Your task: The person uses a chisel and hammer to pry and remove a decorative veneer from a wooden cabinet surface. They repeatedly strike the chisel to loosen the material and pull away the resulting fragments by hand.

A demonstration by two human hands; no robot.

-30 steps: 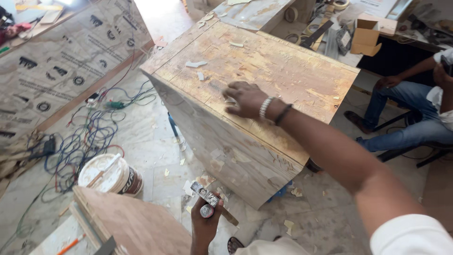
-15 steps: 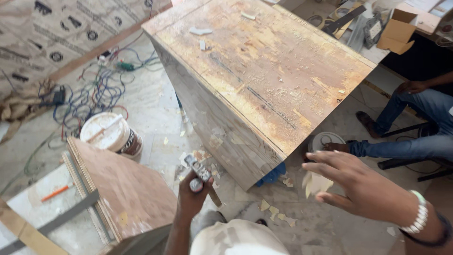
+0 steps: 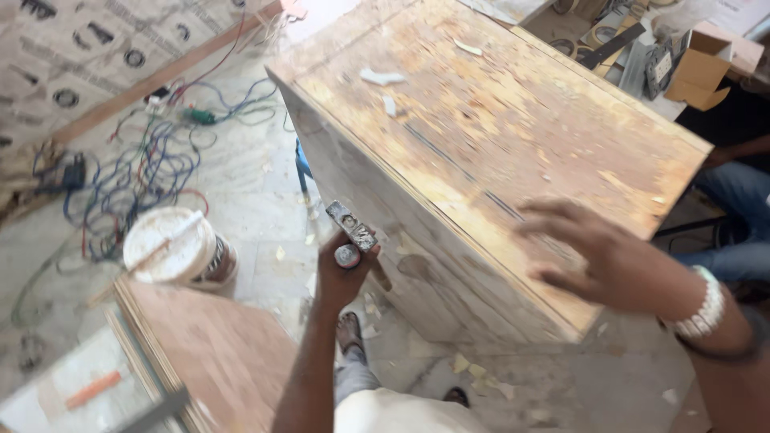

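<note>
Hammer (image 3: 353, 232), a short steel-headed one with a worn, paint-flecked head and a dark wooden handle, sits in the person's left hand (image 3: 343, 273), fingers clenched round the handle just under the head, low down beside the near side face of the big plywood box (image 3: 481, 136). It looks dense and stiff for its size, head-heavy, and the grip that close to the head would give control rather than swing; further down the handle would be the place to hold for force. The right hand (image 3: 609, 261) hangs over the near right edge of the box's top, fingers spread and loose, grasping nothing; it is blurred, so whether it touches the board I cannot tell.

The box's top is rough, patchy with glue and torn paper scraps, and its near corner and long edges look sharp. Open room is tight: a white paint bucket (image 3: 172, 244) and a reddish plywood sheet (image 3: 216, 353) crowd the left, tangled coloured wires (image 3: 152, 160) lie on the floor beyond, and a seated person's legs in blue jeans (image 3: 730, 208) are at the right.
</note>
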